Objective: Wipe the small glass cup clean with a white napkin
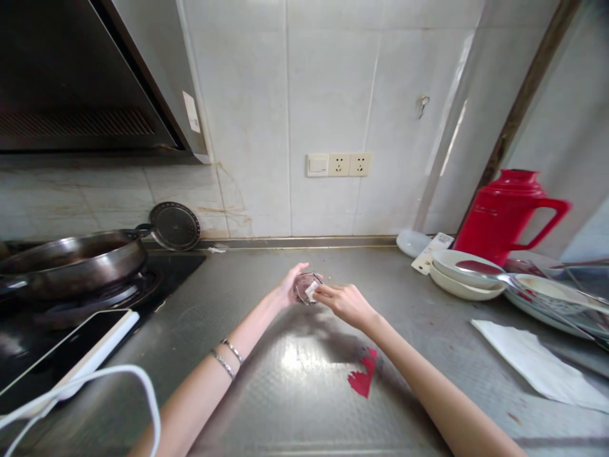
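My left hand (288, 287) is wrapped round a small clear glass (301, 289), its round rim tilted toward me. A folded bit of white tissue (311, 291) is pinched in the fingers of my right hand (346, 303), and it touches the glass at the rim or just inside; which of the two I cannot tell. Both hands are held over the middle of the metal countertop (266, 406). Some of the left fingers are hidden behind the glass.
At left a steel pan (109, 257) sits on the stove, near a phone (71, 362) with a white cable (147, 387). To the right are a red thermos jug (504, 216), stacked bowls (466, 289) and a white paper towel (537, 365). A red scrap (364, 377) lies in front.
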Tool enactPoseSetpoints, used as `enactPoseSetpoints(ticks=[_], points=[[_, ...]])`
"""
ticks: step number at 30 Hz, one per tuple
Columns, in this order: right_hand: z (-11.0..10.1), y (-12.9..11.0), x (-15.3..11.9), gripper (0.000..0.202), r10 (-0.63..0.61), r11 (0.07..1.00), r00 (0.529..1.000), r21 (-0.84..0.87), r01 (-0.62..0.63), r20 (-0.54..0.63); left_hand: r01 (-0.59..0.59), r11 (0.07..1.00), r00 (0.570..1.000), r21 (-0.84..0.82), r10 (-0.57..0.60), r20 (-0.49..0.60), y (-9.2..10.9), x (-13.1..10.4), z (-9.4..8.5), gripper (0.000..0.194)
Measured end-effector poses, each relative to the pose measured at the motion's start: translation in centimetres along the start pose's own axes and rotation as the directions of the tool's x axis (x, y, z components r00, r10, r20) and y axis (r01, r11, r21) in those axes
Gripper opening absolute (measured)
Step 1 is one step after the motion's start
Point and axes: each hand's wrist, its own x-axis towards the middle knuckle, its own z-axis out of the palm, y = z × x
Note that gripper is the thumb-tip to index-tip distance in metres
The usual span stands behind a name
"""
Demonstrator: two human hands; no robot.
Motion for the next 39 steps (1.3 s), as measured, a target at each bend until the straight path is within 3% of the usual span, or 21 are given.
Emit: enactPoseSetpoints(ticks=[3,11,15,18,21,27,32,39], points=[[0.0,0.2,0.1,0.027,0.023,0.999,1.000,0.022,-0.023,-0.005,0.005,1.000,1.000,-0.012,-0.005,-0.012,-0.6,0.3,0.2,0.042],[1.5,-1.5,0.7,0.028,0.257,0.938,0.964,0.258,-0.231,-0.072,-0.248,0.953,0.962,-0.173,0.220,-0.164,-1.0,0.0,1.8,0.024],[2.8,-3.0,1.3,0.025,0.298,0.849,0.939,0.498,-0.178,-0.173,-0.339,0.921,0.933,-0.194,0.302,-0.195,-1.3,-0.3,2.6,0.025],[3.2,-3.4,1.7,0.019,0.360,0.811,0.899,0.560,-0.168,-0.251,-0.384,0.902,0.916,-0.199,0.344,-0.206,-1.8,-0.4,3.1,0.027],[2.9,-3.2,1.7,0.012,0.380,0.841,0.887,0.497,-0.214,-0.262,-0.389,0.893,0.918,-0.225,0.356,-0.175,-2.2,-0.3,3.4,0.028],[1.0,-1.4,0.5,0.020,0.286,0.947,0.946,0.194,-0.255,-0.150,-0.321,0.895,0.944,-0.311,0.329,-0.028,-1.6,-0.4,2.8,0.033],[0.2,0.3,-0.4,0.026,0.067,0.998,0.995,-0.009,-0.068,-0.080,-0.144,0.958,0.989,-0.247,0.151,0.007,-0.7,-0.4,1.3,0.046],[0.7,0.6,-0.1,0.017,-0.082,0.994,0.985,-0.080,0.071,-0.150,-0.052,0.998,0.996,-0.023,0.050,-0.079,-0.5,0.3,0.3,0.044]])
